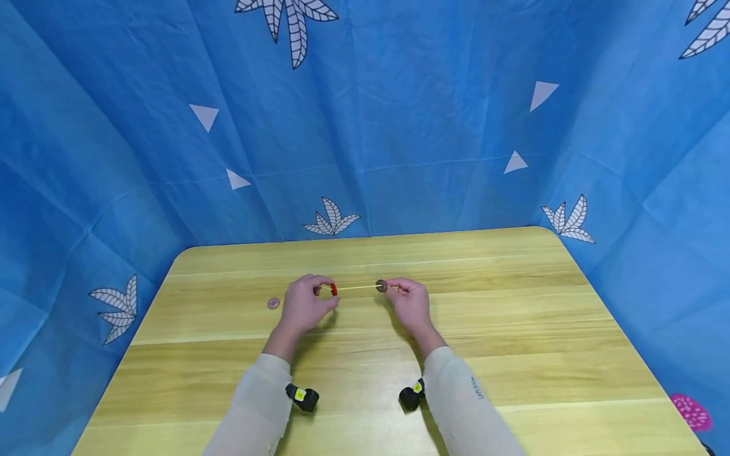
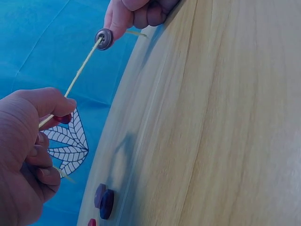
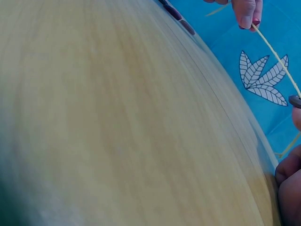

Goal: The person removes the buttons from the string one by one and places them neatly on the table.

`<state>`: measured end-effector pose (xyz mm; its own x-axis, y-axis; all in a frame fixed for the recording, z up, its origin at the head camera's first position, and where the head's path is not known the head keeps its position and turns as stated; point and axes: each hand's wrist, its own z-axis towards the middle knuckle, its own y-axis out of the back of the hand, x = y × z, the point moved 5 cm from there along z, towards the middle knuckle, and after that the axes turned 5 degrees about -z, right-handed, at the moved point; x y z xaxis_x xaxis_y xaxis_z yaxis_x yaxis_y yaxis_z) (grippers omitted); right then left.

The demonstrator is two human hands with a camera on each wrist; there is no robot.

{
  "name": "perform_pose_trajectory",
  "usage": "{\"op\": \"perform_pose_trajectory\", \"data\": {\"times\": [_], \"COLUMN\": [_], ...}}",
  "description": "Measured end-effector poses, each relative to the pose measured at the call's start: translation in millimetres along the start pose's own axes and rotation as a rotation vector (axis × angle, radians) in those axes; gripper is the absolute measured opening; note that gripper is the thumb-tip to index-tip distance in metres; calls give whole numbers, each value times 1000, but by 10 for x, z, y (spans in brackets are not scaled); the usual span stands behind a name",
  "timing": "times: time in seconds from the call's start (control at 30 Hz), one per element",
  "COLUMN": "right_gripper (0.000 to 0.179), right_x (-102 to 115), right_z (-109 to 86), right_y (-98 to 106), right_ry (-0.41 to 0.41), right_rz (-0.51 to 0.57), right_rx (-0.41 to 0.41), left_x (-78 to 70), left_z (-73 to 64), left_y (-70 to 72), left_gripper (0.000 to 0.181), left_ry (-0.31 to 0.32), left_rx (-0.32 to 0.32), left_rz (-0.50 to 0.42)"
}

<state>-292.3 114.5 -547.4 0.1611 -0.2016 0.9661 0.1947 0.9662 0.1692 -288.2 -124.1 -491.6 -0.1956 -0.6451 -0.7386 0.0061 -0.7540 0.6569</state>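
A yellow string [image 1: 358,287] stretches taut between the two hands above the table. My left hand [image 1: 302,304] pinches a red button [image 1: 334,289] on the string, thumb and forefinger at its edge; in the left wrist view fingers partly cover the red button [image 2: 63,118]. My right hand [image 1: 412,305] pinches a brown button [image 1: 381,286] by its edge. The left wrist view shows the string running into the holes of the brown button [image 2: 104,39], with a short piece of string emerging behind the right fingers. A pinkish button [image 1: 273,303] lies left of the left hand.
In the left wrist view a dark button [image 2: 107,204], a purple button [image 2: 99,195] and part of a red one [image 2: 92,222] lie on the wooden table [image 1: 513,329]. Blue curtains [image 1: 399,126] with leaf prints surround the table's back and sides.
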Motion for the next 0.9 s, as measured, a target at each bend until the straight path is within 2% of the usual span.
{"op": "perform_pose_trajectory", "data": {"times": [0.3,0.4,0.53,0.77,0.9], "right_gripper": [5,7,8,8,8], "right_x": [2,160,409,426,424], "right_z": [14,-26,-96,-108,-111], "right_y": [-9,9,48,57,59], "right_ry": [-2,-1,9,8,1], "right_rz": [15,12,-1,-14,-21], "right_rx": [-6,8,21,18,20], "left_x": [61,82,104,143,191], "left_z": [-5,-12,-17,-45,-49], "left_y": [71,103,139,194,212], "left_gripper": [32,32,32,31,31], "left_ry": [75,88,91,106,94], "left_rx": [-33,-41,-42,-36,-43], "left_rz": [59,62,50,15,-13]}}
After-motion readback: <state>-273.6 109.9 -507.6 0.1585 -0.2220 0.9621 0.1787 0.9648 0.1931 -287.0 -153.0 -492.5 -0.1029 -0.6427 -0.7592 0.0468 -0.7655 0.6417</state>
